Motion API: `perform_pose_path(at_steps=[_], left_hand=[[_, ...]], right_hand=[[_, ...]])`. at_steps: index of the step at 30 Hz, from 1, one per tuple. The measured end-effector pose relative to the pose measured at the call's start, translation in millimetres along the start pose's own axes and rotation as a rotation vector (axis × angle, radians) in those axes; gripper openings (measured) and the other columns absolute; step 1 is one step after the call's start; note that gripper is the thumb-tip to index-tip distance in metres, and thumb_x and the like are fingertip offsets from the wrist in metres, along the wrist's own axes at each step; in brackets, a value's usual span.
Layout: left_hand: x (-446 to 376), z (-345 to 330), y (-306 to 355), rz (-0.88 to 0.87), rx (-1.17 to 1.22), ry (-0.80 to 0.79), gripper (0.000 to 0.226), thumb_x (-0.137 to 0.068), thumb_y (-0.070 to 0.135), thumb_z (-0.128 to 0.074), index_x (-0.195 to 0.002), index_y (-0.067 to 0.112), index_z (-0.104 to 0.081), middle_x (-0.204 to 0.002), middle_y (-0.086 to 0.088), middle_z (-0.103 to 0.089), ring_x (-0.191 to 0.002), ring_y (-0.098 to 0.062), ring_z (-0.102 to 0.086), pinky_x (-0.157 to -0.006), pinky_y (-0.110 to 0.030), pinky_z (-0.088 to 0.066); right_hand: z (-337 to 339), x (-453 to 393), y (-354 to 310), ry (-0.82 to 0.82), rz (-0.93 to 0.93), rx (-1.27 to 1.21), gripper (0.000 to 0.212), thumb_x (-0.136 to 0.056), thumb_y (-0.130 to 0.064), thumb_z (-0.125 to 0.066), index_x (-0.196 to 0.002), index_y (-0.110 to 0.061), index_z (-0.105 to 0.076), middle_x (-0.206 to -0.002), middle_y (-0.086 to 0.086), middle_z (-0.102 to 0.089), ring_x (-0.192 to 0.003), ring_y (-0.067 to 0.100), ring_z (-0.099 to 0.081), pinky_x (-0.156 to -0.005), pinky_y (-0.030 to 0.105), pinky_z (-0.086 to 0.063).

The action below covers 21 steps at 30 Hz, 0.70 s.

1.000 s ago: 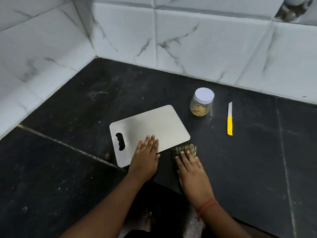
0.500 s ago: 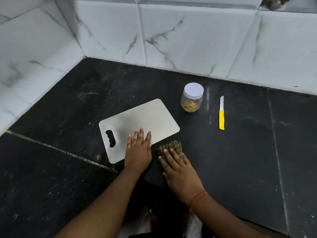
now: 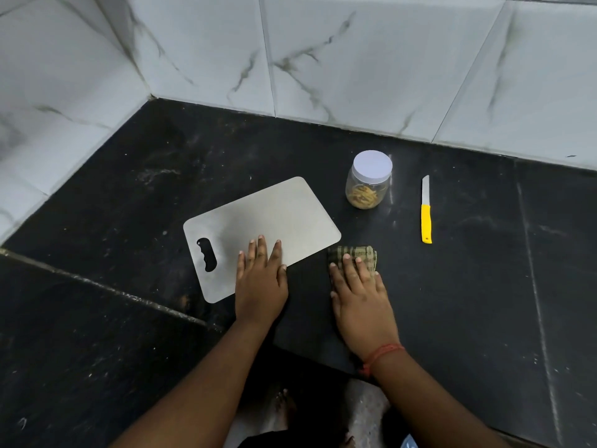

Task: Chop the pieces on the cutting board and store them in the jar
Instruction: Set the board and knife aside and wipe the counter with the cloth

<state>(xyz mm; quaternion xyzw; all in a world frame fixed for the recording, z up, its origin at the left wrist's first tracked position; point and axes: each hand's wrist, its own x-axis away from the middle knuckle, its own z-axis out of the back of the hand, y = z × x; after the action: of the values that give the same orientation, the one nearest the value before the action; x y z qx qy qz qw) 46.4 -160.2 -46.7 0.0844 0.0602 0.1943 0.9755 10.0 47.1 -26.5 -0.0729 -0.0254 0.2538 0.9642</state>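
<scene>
A bare steel cutting board (image 3: 274, 218) with a handle slot lies on the black counter. My left hand (image 3: 260, 281) rests flat on its near edge, fingers together. My right hand (image 3: 358, 295) presses flat on a folded green checked cloth (image 3: 353, 253) on the counter just right of the board. A clear jar (image 3: 368, 181) with a white lid on stands behind the board's far right corner, holding yellowish pieces. A yellow-handled knife (image 3: 426, 211) lies to the jar's right, blade pointing away.
White marble-look tiled walls (image 3: 355, 59) close the counter at the back and left, meeting in a corner. The counter's front edge runs just below my wrists. A seam (image 3: 97, 282) crosses the counter at left.
My right hand has slid the cloth a little to the right, away from the board's edge. My left hand stays on the board. The camera view has shifted slightly.
</scene>
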Motion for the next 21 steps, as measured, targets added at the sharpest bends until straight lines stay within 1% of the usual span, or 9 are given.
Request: perform_pose_path(at_steps=[1,5,6,9,10,13,15,17,21], left_hand=[[-1.0,-0.3,-0.3,0.008,0.004,0.001,0.059,-0.097,0.035,-0.029,-0.154,0.021,-0.036,-0.162,-0.014,-0.029,-0.152,-0.029,-0.02,-0.124,-0.047,-0.012],[-10.2,-1.4,-4.8,0.02,0.028,0.008,0.057,-0.099,0.029,-0.04,-0.154,0.02,-0.036,-0.162,-0.016,-0.028,-0.152,-0.031,-0.02,-0.124,-0.048,-0.014],[-12.0,-1.5,-5.6,0.006,0.029,0.013,0.056,-0.099,0.028,-0.041,-0.154,0.019,-0.036,-0.162,-0.016,-0.028,-0.152,-0.031,-0.02,-0.124,-0.048,-0.014],[-13.0,-2.7,-6.6,-0.02,0.04,0.015,0.054,-0.102,0.026,-0.041,-0.155,0.016,-0.034,-0.162,-0.015,-0.027,-0.153,-0.03,-0.018,-0.125,-0.047,-0.011],[-12.6,-3.7,-6.7,-0.023,0.046,0.019,0.054,-0.102,0.026,-0.038,-0.155,0.015,-0.034,-0.162,-0.015,-0.028,-0.153,-0.03,-0.019,-0.125,-0.047,-0.011],[-12.9,-3.6,-8.0,-0.035,0.089,0.03,0.057,-0.099,0.027,-0.028,-0.154,0.012,-0.036,-0.161,-0.015,-0.031,-0.152,-0.029,-0.021,-0.124,-0.048,-0.014],[-12.6,-2.7,-9.0,-0.045,0.151,0.053,0.057,-0.1,0.027,-0.023,-0.153,0.011,-0.036,-0.161,-0.013,-0.031,-0.152,-0.026,-0.021,-0.125,-0.045,-0.012],[-11.8,0.6,-8.7,-0.04,0.249,0.085,0.058,-0.101,0.029,-0.021,-0.153,0.01,-0.038,-0.16,-0.011,-0.033,-0.152,-0.023,-0.02,-0.125,-0.04,-0.006],[-10.6,3.7,-7.8,-0.037,0.307,0.085,0.061,-0.102,0.034,-0.018,-0.153,0.008,-0.037,-0.16,-0.008,-0.034,-0.152,-0.019,-0.02,-0.125,-0.034,-0.001]], right_hand=[[-2.4,4.1,-8.2,0.001,0.038,-0.008,0.057,-0.096,-0.037,-0.036,-0.151,-0.025,-0.035,-0.16,0.005,-0.025,-0.148,0.029,-0.02,-0.114,0.053,-0.028],[-5.6,30.6,-11.9,-0.05,0.485,0.037,0.055,-0.094,-0.039,-0.041,-0.149,-0.028,-0.039,-0.159,0.001,-0.031,-0.147,0.024,-0.026,-0.117,0.048,-0.027],[-2.9,20.1,-2.1,-0.045,0.47,0.059,0.055,-0.094,-0.038,-0.04,-0.148,-0.028,-0.039,-0.158,0.001,-0.032,-0.146,0.023,-0.029,-0.116,0.048,-0.029],[5.8,-15.6,10.0,-0.007,0.013,0.039,0.057,-0.094,-0.036,-0.037,-0.15,-0.025,-0.036,-0.159,0.004,-0.029,-0.146,0.027,-0.027,-0.111,0.051,-0.033],[3.7,-16.1,1.2,-0.001,-0.04,0.024,0.058,-0.094,-0.037,-0.037,-0.151,-0.024,-0.035,-0.159,0.006,-0.027,-0.146,0.029,-0.025,-0.111,0.053,-0.032],[-9.4,19.2,-40.2,-0.027,0.312,-0.006,0.059,-0.091,-0.037,-0.044,-0.149,-0.024,-0.039,-0.158,0.006,-0.03,-0.146,0.029,-0.027,-0.114,0.053,-0.029],[-4.9,25.6,-36.7,-0.05,0.491,-0.02,0.056,-0.092,-0.038,-0.045,-0.147,-0.028,-0.041,-0.157,0.002,-0.034,-0.145,0.025,-0.03,-0.117,0.05,-0.026],[-0.6,1.2,-22.8,-0.026,0.446,-0.008,0.056,-0.092,-0.037,-0.045,-0.147,-0.03,-0.04,-0.156,-0.001,-0.036,-0.143,0.022,-0.032,-0.115,0.049,-0.03],[-0.6,-47.5,-23.5,-0.023,0.118,-0.034,0.056,-0.096,-0.038,-0.035,-0.152,-0.029,-0.032,-0.161,0.0,-0.025,-0.148,0.023,-0.02,-0.118,0.05,-0.024]])
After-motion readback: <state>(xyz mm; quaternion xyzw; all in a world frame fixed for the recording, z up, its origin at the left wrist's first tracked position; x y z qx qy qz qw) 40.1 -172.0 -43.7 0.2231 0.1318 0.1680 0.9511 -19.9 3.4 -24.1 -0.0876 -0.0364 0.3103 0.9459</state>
